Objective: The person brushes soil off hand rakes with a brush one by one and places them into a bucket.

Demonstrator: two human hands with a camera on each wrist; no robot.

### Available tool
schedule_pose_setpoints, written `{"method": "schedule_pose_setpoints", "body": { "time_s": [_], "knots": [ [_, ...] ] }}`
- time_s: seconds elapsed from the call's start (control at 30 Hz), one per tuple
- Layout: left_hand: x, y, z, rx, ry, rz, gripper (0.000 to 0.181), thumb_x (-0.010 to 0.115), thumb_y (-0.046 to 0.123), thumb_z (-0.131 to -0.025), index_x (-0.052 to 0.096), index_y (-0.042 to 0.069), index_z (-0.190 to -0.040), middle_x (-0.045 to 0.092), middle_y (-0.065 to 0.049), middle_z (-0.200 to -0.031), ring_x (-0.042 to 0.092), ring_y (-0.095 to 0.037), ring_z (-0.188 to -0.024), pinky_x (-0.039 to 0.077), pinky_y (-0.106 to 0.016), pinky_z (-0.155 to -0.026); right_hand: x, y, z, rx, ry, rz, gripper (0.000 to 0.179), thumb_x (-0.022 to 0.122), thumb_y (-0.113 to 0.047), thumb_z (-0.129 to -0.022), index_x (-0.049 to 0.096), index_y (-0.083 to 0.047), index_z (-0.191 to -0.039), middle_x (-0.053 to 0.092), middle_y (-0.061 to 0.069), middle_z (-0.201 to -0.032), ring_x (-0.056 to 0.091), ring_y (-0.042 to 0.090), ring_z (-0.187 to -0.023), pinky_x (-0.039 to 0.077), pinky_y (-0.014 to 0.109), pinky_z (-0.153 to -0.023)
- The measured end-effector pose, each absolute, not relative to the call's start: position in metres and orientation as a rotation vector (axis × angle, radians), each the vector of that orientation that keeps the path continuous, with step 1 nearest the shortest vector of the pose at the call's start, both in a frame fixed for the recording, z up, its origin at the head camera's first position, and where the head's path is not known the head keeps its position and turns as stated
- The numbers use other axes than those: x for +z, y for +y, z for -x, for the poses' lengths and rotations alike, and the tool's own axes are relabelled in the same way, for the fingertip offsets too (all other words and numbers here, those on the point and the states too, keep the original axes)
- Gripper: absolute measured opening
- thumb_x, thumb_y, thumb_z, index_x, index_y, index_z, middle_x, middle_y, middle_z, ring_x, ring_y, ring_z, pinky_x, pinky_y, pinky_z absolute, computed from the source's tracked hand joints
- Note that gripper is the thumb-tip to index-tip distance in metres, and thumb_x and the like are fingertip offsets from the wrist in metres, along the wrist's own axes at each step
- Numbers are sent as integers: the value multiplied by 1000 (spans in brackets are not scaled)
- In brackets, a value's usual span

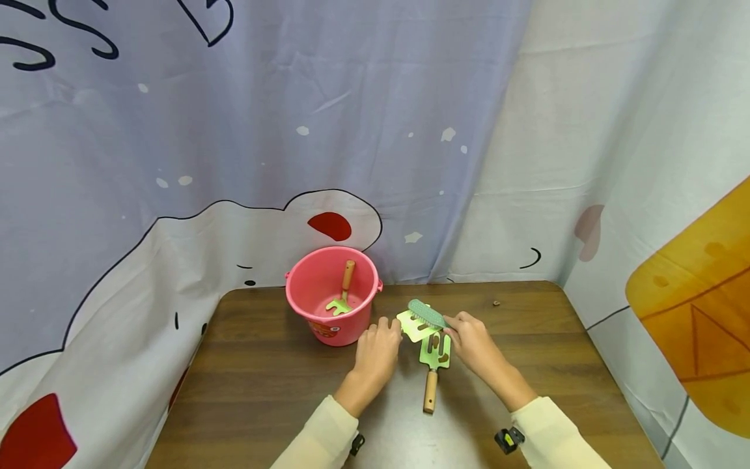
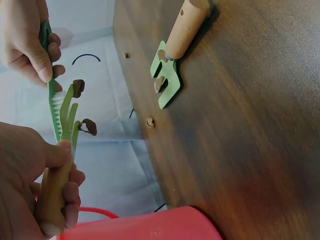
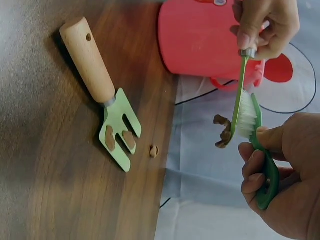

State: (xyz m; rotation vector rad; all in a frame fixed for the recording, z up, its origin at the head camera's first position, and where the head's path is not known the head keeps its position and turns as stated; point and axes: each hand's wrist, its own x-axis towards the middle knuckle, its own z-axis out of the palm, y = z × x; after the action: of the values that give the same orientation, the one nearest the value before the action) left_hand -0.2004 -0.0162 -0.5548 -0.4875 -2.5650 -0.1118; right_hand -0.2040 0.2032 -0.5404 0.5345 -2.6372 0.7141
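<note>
My left hand (image 1: 376,352) grips the wooden handle of a small green garden fork (image 1: 413,329), with brown clumps stuck to its tines. In my right hand (image 1: 473,345) is a green scrubbing brush (image 1: 428,313); its white bristles (image 3: 246,117) touch the tined head on the side away from the clumps. Below them on the table lies another green fork (image 3: 116,122), its wooden handle (image 1: 430,392) toward me and brown patches on its tines. The pink bucket (image 1: 303,306) stands left of the hands, holding a small green rake-like tool (image 1: 347,277) with a wooden handle.
The brown wooden table (image 1: 263,391) ends at a printed curtain (image 1: 351,117) behind the bucket. Small brown crumbs lie on the tabletop, one crumb (image 1: 496,303) near the back right and another crumb (image 3: 154,151) beside the lying fork.
</note>
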Motion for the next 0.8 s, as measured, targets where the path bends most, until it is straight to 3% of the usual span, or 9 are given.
{"method": "schedule_pose_setpoints", "body": {
  "time_s": [0.23,0.63,0.8],
  "knots": [
    [-559,-12,200,-113,-2552,474,25,84,28,-85,65,12,-91,61,-5,-77,62,-22,-62,52,-35,-55,-541,214,208,667,-2649,-498,25,75,3,-88,73,13,-110,67,17,-84,67,26,-72,58,35,-64],
    [-558,-14,198,-68,-2529,490,14,75,23,-92,66,12,-90,60,-5,-75,60,-22,-61,51,-36,-54,-545,231,214,687,-2709,-383,23,72,3,-91,72,14,-111,66,15,-83,64,23,-70,56,33,-62],
    [-555,-16,198,-71,-2526,485,17,78,24,-90,66,12,-90,61,-5,-76,61,-22,-60,51,-36,-53,-547,240,216,697,-2750,-324,23,69,2,-93,71,15,-113,68,20,-89,65,27,-75,55,35,-64]
  ]
}}
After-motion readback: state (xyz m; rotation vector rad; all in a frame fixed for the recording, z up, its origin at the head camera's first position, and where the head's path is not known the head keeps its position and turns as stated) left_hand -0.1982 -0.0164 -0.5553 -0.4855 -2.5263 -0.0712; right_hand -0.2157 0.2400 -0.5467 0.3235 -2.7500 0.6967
